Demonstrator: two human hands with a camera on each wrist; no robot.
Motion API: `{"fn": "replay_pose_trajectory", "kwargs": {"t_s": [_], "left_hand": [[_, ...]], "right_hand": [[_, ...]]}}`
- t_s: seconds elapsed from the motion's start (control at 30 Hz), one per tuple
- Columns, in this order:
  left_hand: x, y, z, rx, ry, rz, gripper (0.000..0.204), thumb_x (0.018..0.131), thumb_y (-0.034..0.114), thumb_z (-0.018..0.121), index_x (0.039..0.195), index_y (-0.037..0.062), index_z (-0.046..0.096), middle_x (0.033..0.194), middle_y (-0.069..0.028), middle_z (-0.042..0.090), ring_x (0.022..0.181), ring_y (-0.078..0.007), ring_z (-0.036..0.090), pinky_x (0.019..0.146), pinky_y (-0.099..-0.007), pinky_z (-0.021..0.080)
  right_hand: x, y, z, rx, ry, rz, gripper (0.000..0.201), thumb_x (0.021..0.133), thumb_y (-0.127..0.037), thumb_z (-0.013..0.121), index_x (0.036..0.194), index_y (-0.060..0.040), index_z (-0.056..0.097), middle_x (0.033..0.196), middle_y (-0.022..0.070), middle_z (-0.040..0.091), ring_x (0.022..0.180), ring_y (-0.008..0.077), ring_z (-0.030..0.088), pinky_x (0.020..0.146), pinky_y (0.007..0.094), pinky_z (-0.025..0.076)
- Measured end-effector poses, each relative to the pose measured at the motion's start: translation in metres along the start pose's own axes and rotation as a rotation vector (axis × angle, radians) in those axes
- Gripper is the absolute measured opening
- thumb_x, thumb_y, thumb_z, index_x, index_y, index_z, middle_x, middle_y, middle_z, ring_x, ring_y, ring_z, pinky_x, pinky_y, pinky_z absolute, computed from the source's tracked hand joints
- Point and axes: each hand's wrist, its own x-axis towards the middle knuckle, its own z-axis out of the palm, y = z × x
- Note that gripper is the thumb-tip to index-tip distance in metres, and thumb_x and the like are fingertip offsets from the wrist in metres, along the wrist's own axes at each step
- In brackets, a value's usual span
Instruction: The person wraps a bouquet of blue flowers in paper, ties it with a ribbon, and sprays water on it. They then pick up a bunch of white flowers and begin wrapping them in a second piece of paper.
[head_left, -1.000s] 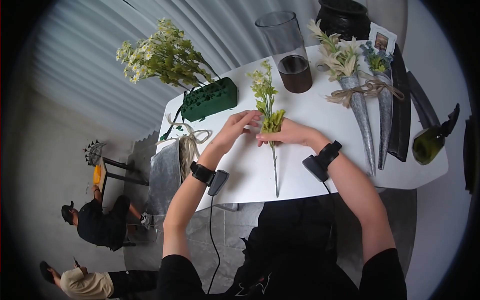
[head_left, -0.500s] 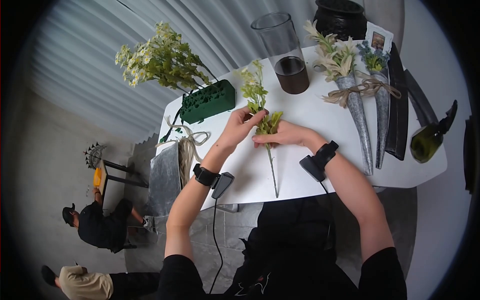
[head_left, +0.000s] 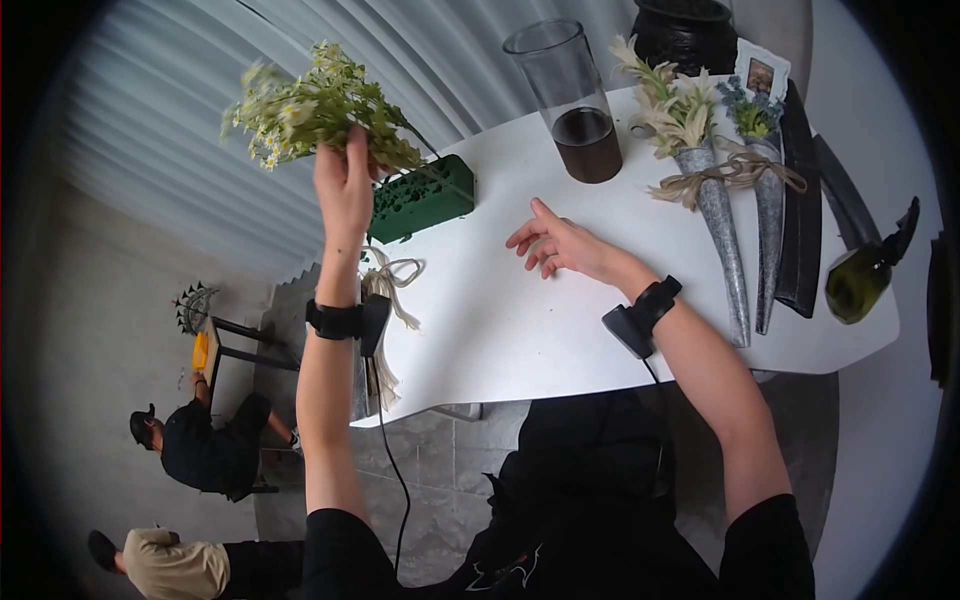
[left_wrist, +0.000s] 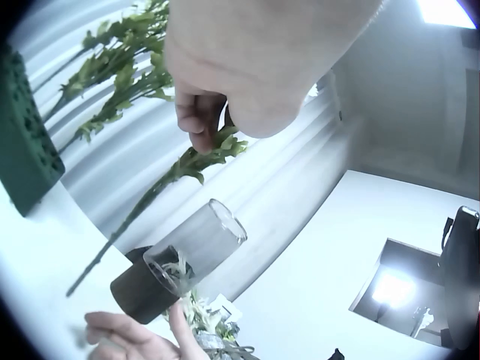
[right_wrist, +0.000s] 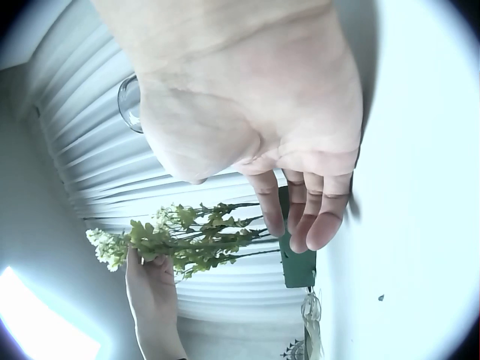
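My left hand (head_left: 345,195) pinches an artificial daisy stem (left_wrist: 146,196) by its leafy part, up among the other white daisies (head_left: 320,95). In the left wrist view the stem slants down, and its bare lower end hangs free of the green foam block (head_left: 425,198). Several daisy stems stand in that block, at the back left of the table. My right hand (head_left: 570,248) is over the middle of the white table (head_left: 500,330), holding nothing. Its fingers are loosely bent, with the thumb apart, as the right wrist view also shows.
A glass cylinder (head_left: 585,130) with a dark base stands at the back. To the right lie two grey cones (head_left: 718,235) of flowers tied with raffia, dark strips (head_left: 798,220) and a green bottle (head_left: 855,288). Raffia strands (head_left: 392,280) lie at left. Two people (head_left: 205,450) are beyond.
My left hand has taken the daisy stem out of my right hand and carried it left and away to the flowers over the foam block. The right hand has let go and opened.
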Motion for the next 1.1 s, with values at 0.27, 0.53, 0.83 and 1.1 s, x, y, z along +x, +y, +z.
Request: {"fn": "replay_pose_trajectory", "kwargs": {"t_s": [0.27,0.53,0.83,1.1], "left_hand": [[0.014,-0.017,-0.021,0.356,0.215,0.095,0.024,0.105,0.021,0.058,0.105,-0.0033,0.056,0.067,-0.0051,0.062,0.057,-0.0092,0.055,0.055,-0.0283,0.047],[0.01,-0.032,-0.023,0.387,0.187,0.064,0.027,0.105,0.02,0.058,0.106,-0.0069,0.057,0.073,-0.0106,0.069,0.063,-0.0122,0.066,0.057,-0.0288,0.049],[0.01,-0.033,-0.01,0.35,0.134,0.055,0.03,0.105,0.02,0.058,0.113,-0.0088,0.054,0.084,-0.0118,0.071,0.067,-0.0128,0.068,0.059,-0.029,0.052],[0.026,-0.028,-0.004,0.384,0.077,-0.004,0.034,0.103,0.02,0.061,0.116,-0.0104,0.055,0.09,-0.0122,0.072,0.074,-0.0141,0.072,0.063,-0.0283,0.054]], "right_hand": [[-0.003,-0.005,0.003,-0.107,-0.072,-0.013,0.076,0.107,-0.061,0.026,0.109,0.0021,0.068,0.094,0.0084,0.064,0.083,0.0146,0.06,0.075,0.0275,0.051],[-0.001,-0.004,0.004,-0.11,-0.06,-0.002,0.074,0.108,-0.059,0.029,0.107,0.0042,0.068,0.091,0.0095,0.063,0.082,0.014,0.061,0.072,0.026,0.052],[0.001,-0.001,0.003,-0.102,-0.061,-0.012,0.072,0.108,-0.057,0.03,0.106,0.0043,0.068,0.09,0.0097,0.063,0.081,0.0136,0.061,0.07,0.0257,0.052],[-0.001,-0.003,0.003,-0.105,-0.06,-0.011,0.071,0.109,-0.056,0.03,0.107,0.0042,0.068,0.091,0.0097,0.063,0.082,0.014,0.061,0.071,0.0267,0.052]]}}
